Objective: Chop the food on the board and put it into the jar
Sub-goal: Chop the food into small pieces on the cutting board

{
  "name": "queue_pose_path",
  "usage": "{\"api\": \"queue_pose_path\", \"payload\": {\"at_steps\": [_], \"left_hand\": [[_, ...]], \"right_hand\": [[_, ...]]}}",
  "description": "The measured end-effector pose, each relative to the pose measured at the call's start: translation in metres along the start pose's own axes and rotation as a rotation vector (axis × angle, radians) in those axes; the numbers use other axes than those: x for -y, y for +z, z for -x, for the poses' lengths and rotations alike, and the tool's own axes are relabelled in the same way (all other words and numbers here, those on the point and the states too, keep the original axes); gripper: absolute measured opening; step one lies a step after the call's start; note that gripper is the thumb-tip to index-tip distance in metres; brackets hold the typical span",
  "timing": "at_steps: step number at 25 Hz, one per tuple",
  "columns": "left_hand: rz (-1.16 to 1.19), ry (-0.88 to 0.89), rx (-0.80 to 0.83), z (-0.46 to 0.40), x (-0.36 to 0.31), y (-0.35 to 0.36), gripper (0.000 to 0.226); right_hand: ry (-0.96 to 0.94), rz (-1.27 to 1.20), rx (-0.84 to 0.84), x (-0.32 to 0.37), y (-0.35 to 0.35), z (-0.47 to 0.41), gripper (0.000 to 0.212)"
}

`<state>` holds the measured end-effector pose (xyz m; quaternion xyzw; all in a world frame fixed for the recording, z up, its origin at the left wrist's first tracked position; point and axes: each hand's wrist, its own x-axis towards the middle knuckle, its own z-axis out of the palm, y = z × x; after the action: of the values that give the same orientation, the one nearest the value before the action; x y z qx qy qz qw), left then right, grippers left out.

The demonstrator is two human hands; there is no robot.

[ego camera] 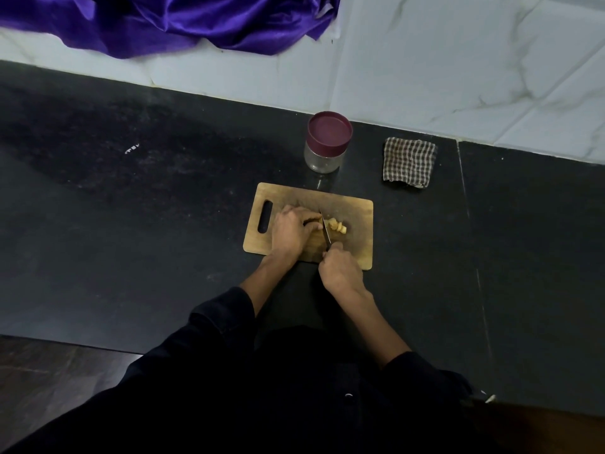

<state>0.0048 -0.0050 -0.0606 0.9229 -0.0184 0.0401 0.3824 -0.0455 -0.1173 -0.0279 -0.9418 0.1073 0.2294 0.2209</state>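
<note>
Wooden board (353, 208) x1, jar (328, 141) x1, knife (325, 231) x1

counter (131, 224): black stone | wall (458, 60): white marble tiles | purple cloth (183, 21): draped above

We see a black tabletop (131, 224), a brown wooden chopping board (353, 211), pale yellow food pieces (337, 225), a maroon-lidded clear jar (328, 142), a brown-and-white checked cloth (409, 162) and shiny purple fabric (183, 21).

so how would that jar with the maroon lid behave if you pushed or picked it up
The jar looks like clear glass, so probably stiff, smooth and breakable if dropped. It seems empty, so likely light and apt to slide on the dark counter. It stands upright and is short and wide, so tipping seems unlikely; on its side it would roll.
</note>
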Motion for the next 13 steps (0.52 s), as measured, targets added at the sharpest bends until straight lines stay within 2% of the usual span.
{"api": "queue_pose_path", "payload": {"at_steps": [13], "left_hand": [[-0.002, -0.012, 0.032, -0.001, 0.003, 0.001, 0.026]], "right_hand": [[0.015, -0.185, -0.076, -0.016, -0.012, 0.002, 0.025]]}}
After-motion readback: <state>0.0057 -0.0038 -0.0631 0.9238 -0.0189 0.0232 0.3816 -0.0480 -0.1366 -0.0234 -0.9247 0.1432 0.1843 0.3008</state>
